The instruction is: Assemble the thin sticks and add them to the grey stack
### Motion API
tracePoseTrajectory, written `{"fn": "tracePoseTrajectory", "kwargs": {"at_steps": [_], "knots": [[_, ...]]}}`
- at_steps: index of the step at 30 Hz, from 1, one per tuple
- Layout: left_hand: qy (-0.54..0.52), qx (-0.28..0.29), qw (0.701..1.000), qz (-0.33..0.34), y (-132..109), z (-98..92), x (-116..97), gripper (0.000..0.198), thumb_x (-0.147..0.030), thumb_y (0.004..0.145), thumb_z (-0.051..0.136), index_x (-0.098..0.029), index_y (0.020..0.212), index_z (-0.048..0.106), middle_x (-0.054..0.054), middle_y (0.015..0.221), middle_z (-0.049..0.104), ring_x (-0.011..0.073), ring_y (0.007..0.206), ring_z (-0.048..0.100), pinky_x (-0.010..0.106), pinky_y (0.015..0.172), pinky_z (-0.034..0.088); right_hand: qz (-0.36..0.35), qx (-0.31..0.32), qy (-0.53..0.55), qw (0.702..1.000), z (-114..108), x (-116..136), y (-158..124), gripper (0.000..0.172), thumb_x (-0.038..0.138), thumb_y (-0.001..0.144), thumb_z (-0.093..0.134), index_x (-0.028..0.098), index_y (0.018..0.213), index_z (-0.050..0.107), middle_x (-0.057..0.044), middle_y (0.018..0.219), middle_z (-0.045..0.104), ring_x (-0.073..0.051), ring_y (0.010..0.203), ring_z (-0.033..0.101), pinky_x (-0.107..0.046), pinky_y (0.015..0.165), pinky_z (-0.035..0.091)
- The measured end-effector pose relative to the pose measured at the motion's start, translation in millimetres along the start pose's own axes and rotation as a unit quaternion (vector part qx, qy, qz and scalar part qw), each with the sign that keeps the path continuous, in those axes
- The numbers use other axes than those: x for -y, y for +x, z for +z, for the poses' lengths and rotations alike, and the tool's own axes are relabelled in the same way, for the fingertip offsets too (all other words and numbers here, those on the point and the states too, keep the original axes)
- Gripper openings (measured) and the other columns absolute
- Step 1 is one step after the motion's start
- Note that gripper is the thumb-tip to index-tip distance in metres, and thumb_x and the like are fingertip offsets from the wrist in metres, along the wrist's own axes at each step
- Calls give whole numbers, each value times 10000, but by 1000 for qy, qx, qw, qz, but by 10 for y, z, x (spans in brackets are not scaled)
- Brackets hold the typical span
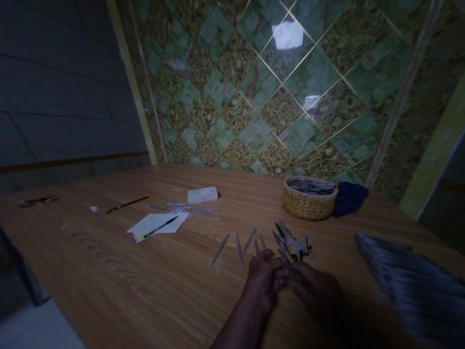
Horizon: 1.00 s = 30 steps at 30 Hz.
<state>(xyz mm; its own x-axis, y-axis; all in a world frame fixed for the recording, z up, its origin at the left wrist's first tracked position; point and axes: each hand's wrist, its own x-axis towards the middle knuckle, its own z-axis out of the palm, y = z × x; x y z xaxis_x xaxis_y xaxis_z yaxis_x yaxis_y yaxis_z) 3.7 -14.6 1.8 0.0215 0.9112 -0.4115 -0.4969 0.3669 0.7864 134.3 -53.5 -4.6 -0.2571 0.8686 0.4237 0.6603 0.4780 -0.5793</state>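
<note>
Several slim sticks [219, 250] near my left hand [260, 278] and right hand [317, 285] look light, stiff, best pinched mid-length; whether my curled fingers [277, 264] grasp any, I cannot tell.

The scene is viewed by a single camera worn on the person's head, aimed forward and down across the desk [174, 276]. The left hand [262, 277] and right hand [321, 288] are seen from above and behind, near the lens and right of centre, with the left forearm cut off by the lower edge. A wide field is taken in: the tiled wall [225, 97] is faced beyond the desk, a dark wall [61, 92] is caught at the left, and some floor [47, 327] is included at the lower left.
</note>
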Motion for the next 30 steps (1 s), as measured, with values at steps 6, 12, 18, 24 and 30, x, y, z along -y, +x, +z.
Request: {"fn": "tracePoseTrajectory", "kwargs": {"at_steps": [6,12,18,24,30], "knots": [[-10,45,999,-6,-12,-10,43,516,-65,624,617,-181,1078,400,-3,595,623,138,455,577,223,448,433,15,21,18,1000,-91,33,33,214,292,830,434,222,886,629,-27,777,703,-152,671,648,-221,616,461],[142,123,981,53,-20,-15,72,117,-223,655,616,-130,725,613,9,498,577,82,380,463,176,385,288,8,-18,8,1000,-237,-1,100,264,329,862,411,195,822,634,-36,705,685,-149,622,630,-218,585,438],[251,151,903,315,-80,14,0,76,-137,619,657,-156,647,725,47,725,635,151,698,578,214,646,434,51,-35,58,996,-361,-60,171,251,354,812,471,177,749,637,-5,579,626,-135,519,565,-214,498,403],[195,259,919,225,-169,38,-13,175,-245,669,703,-152,812,743,70,756,688,191,732,615,273,700,466,86,-21,182,979,-358,12,244,253,394,773,514,175,711,623,2,568,614,-131,517,571,-206,472,416],[69,222,955,185,-127,7,-77,221,-258,601,777,-106,746,710,65,639,670,118,533,559,240,557,439,137,-30,223,965,-295,-156,314,309,430,804,467,158,821,612,38,493,522,-116,435,503,-211,424,376]]}}
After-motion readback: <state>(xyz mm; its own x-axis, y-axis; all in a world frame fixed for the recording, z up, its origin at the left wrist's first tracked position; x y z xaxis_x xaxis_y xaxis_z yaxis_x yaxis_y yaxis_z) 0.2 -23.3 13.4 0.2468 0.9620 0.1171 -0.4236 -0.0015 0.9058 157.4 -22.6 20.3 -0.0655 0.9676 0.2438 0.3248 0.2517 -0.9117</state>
